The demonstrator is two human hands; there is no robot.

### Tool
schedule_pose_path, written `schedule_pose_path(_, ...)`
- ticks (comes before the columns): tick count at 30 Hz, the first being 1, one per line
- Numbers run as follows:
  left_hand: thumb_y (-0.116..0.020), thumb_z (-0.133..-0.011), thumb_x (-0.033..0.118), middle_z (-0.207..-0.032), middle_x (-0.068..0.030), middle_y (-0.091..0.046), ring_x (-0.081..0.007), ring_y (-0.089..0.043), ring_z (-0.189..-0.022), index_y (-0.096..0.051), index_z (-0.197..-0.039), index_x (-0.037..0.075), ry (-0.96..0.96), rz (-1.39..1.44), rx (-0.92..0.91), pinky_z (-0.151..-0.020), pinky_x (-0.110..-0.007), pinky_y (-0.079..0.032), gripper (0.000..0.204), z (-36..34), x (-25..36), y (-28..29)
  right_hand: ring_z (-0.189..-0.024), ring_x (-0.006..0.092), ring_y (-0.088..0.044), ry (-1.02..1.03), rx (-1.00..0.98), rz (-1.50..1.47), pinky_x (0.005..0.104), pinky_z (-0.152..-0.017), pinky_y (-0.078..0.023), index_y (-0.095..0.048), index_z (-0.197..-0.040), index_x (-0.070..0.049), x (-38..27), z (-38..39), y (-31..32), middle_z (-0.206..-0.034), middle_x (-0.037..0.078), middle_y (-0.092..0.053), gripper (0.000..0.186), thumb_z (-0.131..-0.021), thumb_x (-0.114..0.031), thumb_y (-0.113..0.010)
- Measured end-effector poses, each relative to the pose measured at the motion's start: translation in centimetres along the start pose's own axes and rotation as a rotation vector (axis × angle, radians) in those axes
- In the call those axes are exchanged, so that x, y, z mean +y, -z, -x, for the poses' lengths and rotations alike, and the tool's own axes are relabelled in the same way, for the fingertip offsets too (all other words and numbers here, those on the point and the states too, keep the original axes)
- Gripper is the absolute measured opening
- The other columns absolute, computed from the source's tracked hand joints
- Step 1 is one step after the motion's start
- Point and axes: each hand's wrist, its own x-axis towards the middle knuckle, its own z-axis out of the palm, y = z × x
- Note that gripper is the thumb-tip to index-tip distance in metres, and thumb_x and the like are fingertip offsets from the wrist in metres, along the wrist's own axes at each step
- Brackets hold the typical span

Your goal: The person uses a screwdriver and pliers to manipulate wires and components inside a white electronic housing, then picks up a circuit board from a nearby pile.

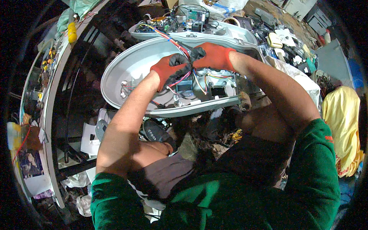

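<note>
Both my hands wear orange gloves with dark grey fingers. They meet over an open grey rounded housing (pixel 124 69), pinching a bundle of coloured wires (pixel 177 45) between them. My left hand (pixel 170 71) is closed on the bundle from the left. Close against it, my right hand (pixel 212 56) is closed on the bundle from the right; its fingertips are partly hidden. The wires run up to the housing's opened other half (pixel 237 34), which carries circuit boards (pixel 194 17). Below my hands, more wires lead to a blue-grey block (pixel 184 86) and metal fittings inside the housing.
A long metal frame (pixel 49 115) stands along the left. Piled small electronic parts (pixel 281 42) lie at the far right, with a yellow bag (pixel 339 126) nearer me. My shoe (pixel 157 131) is below the housing, amid scattered scraps.
</note>
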Motion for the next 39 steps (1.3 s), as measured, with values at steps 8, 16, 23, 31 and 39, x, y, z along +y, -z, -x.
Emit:
schedule_pose_path(8,-0.071,-0.082,0.015,-0.091,-0.0006,-0.067,-0.0109,-0.061,-0.078,-0.064,-0.104,0.009,-0.063,-0.168,0.065,-0.070,-0.028,-0.052,0.024,-0.7,-1.6,0.8,-0.081,0.0127,-0.056,-0.064,-0.005,0.024,0.0297,-0.074,-0.045,-0.064,-0.104,-0.002,0.0,-0.5,-0.3,-0.089,0.006,-0.065,0.030,-0.079,-0.019,-0.065)
schedule_pose_path(16,-0.062,-0.088,0.023,-0.088,-0.0007,-0.067,-0.0087,-0.060,-0.079,-0.064,-0.103,0.008,0.260,0.057,-0.051,-0.069,-0.025,-0.050,0.021,0.4,0.4,0.0,-0.077,0.0135,-0.055,-0.173,0.027,0.006,0.0300,-0.071,-0.044,-0.066,-0.099,-0.002,-1.3,0.0,-0.4,-0.083,0.006,-0.064,0.028,-0.078,-0.020,-0.067)
schedule_pose_path(23,-0.063,-0.090,0.024,-0.098,0.0002,-0.066,-0.0088,-0.060,-0.081,-0.062,-0.117,0.010,0.183,0.215,-0.117,-0.069,-0.023,-0.051,0.030,0.0,-1.2,1.0,-0.079,0.0162,-0.057,-0.127,-0.027,0.041,0.0326,-0.073,-0.045,-0.068,-0.096,-0.002,-1.0,-1.0,-0.9,-0.086,0.008,-0.067,0.027,-0.078,-0.022,-0.067)
schedule_pose_path(31,-0.073,-0.080,0.011,-0.106,-0.0014,-0.065,-0.0119,-0.061,-0.090,-0.059,-0.119,0.013,0.108,0.135,0.021,-0.078,-0.028,-0.051,0.041,0.2,0.0,0.6,-0.080,0.0159,-0.058,-0.095,0.009,0.083,0.0323,-0.072,-0.046,-0.068,-0.097,-0.002,-0.3,-1.4,-0.9,-0.087,0.008,-0.067,0.027,-0.080,-0.023,-0.066)
schedule_pose_path(39,-0.083,-0.066,0.007,-0.113,-0.0025,-0.063,-0.0146,-0.056,-0.103,-0.053,-0.122,0.009,-0.129,-0.074,0.211,-0.090,-0.030,-0.047,0.063,-0.7,0.3,0.0,-0.082,0.0158,-0.059,-0.242,0.151,-0.101,0.0317,-0.075,-0.046,-0.067,-0.108,-0.004,0.6,-1.1,-0.1,-0.094,0.007,-0.067,0.035,-0.079,-0.023,-0.069)
